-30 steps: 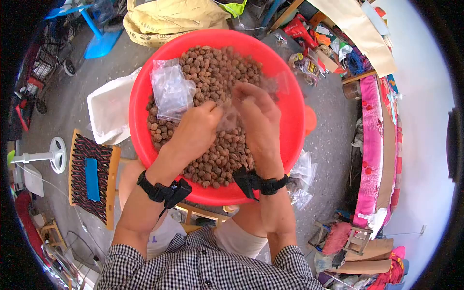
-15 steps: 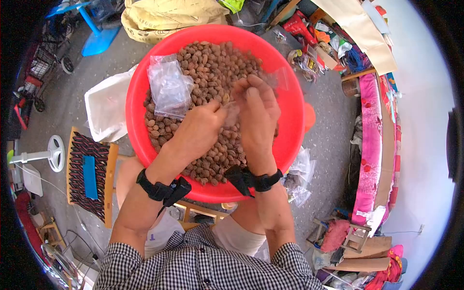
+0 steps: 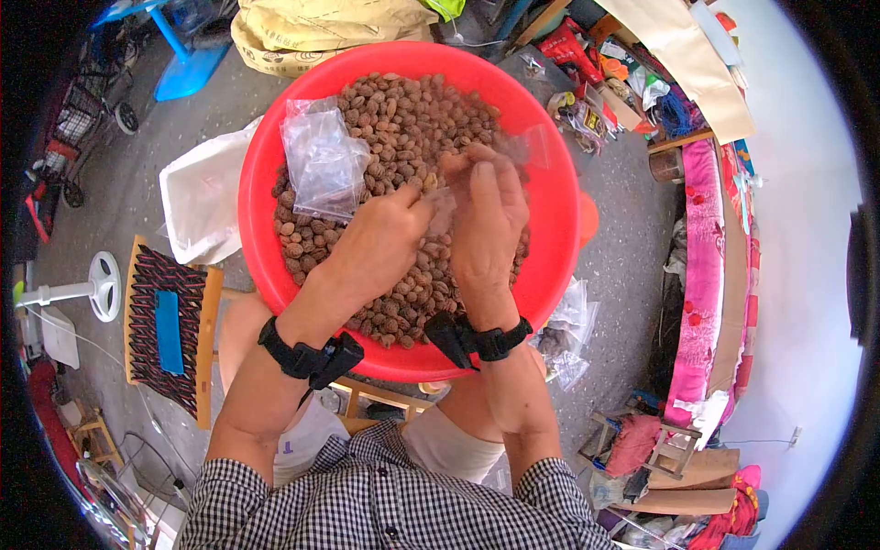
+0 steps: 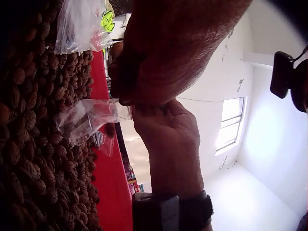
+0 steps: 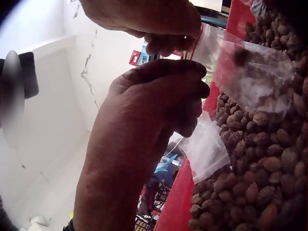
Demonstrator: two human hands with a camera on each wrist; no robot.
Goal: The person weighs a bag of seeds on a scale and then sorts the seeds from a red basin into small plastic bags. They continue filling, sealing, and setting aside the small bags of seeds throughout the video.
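A clear plastic zip bag (image 5: 255, 74) hangs over a red basin (image 3: 266, 275) heaped with brown, ridged nuts or pits (image 3: 394, 110). My left hand (image 3: 385, 234) pinches the bag's mouth between thumb and fingers. Facing it, my right hand (image 3: 490, 220) has its fingers curled at the same mouth, fingertips close to the left ones. In the left wrist view the lower part of the bag (image 4: 84, 120) looks crumpled and hangs beside the nuts. A stack of flat clear bags (image 3: 321, 160) lies on the nuts at the basin's left.
Another clear bag (image 3: 536, 147) rests on the basin's right inner wall. Left of the basin stands a white tub (image 3: 211, 197), with a woven stool (image 3: 170, 330) nearer. Several clear packets (image 3: 570, 330) lie on the floor at right. A yellow sack (image 3: 330, 32) sits behind.
The right hand has shifted slightly and its fingers have moved about the bag's mouth. The left hand keeps its pinch. The whole view has shifted a little.
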